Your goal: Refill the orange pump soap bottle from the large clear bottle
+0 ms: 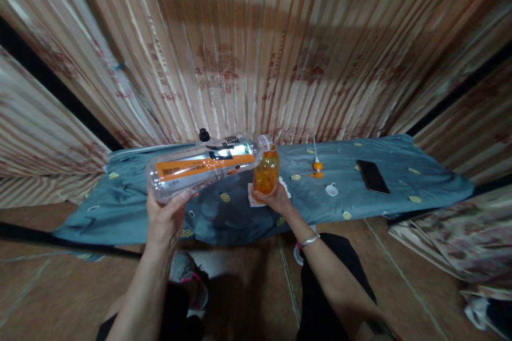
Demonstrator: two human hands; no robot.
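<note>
My left hand (170, 213) grips the base of a large clear plastic bottle (204, 165) with an orange label band. The bottle lies tilted, its neck pointing right and its mouth at the opening of a small orange see-through bottle (266, 173). My right hand (276, 200) is wrapped round the lower part of that orange bottle, which stands nearly upright over a white tissue (256, 201). Whether liquid is flowing between the two mouths, I cannot tell. An orange pump top (317, 168) with a clear tube lies on the cloth to the right.
Blue pineapple-print cloth (224, 224) covers the bench-like surface. Right of the pump lie a small white disc (332, 189) and a black phone (372, 176). A black cap (204, 135) shows behind the clear bottle. Pleated curtains (248, 64) hang at the back, with dark frame bars at both sides.
</note>
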